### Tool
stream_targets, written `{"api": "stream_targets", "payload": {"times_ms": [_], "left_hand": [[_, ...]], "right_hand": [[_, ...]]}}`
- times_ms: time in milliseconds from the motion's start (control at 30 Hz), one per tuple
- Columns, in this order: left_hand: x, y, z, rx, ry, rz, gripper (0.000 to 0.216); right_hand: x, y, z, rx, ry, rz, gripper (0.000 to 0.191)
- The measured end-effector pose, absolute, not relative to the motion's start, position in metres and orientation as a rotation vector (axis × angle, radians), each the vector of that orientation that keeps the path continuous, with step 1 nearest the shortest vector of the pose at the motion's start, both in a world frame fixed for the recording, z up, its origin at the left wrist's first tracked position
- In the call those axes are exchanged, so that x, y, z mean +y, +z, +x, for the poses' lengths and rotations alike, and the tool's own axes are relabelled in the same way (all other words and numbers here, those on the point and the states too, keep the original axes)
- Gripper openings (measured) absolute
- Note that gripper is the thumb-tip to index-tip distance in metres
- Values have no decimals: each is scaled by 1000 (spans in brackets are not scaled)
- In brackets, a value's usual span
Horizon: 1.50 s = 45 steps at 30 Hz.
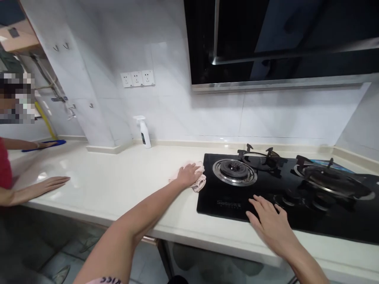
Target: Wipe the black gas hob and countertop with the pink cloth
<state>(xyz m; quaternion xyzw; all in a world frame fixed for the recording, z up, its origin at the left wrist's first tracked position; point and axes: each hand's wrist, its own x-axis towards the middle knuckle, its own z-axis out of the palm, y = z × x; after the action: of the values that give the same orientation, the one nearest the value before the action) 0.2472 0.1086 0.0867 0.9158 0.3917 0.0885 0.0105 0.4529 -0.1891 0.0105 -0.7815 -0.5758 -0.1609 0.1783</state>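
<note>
My left hand (188,174) presses down on a pink cloth (199,182) that lies on the cream countertop (118,181), right at the left edge of the black glass hob (225,201). Its fingers curl over the cloth. My right hand (268,221) lies flat with spread fingers on the front of the hob, near the knobs, and holds nothing. The left burner (235,172) is bare; its pan support (260,156) stands behind it.
A white spray bottle (144,132) stands by the wall. Another person at the far left rests a hand (50,184) on the counter and wipes with a blue cloth (44,145). A dark extractor hood (281,43) hangs above the hob.
</note>
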Motion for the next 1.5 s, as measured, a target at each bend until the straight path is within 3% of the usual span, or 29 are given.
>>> {"api": "stream_targets", "payload": {"times_ms": [233, 367, 567, 667, 800, 1000, 1133, 1400, 1500], "left_hand": [[9, 74, 143, 887, 368, 2982, 52], [1, 72, 92, 764, 417, 2964, 53], [71, 89, 55, 1450, 407, 2777, 57], [100, 99, 60, 1785, 354, 2615, 56], [96, 104, 88, 1810, 380, 2614, 53], [15, 86, 136, 1420, 392, 2856, 44], [-23, 74, 145, 963, 704, 2921, 40], [-18, 82, 159, 977, 1005, 2450, 46], [-28, 84, 190, 903, 800, 2658, 48]], "right_hand": [[-186, -4, 462, -1622, -497, -2165, 57], [-187, -5, 463, -1621, -493, -2172, 58], [-188, 7, 454, -1638, -418, -2257, 60], [-186, 16, 447, -1637, -369, -2324, 60], [-185, 23, 442, -1628, -328, -2355, 59], [-184, 18, 445, -1614, -314, -2334, 59], [-184, 14, 446, -1605, -358, -2295, 58], [-182, 19, 443, -1586, -335, -2254, 53], [-183, 22, 442, -1557, -332, -2191, 53]]}}
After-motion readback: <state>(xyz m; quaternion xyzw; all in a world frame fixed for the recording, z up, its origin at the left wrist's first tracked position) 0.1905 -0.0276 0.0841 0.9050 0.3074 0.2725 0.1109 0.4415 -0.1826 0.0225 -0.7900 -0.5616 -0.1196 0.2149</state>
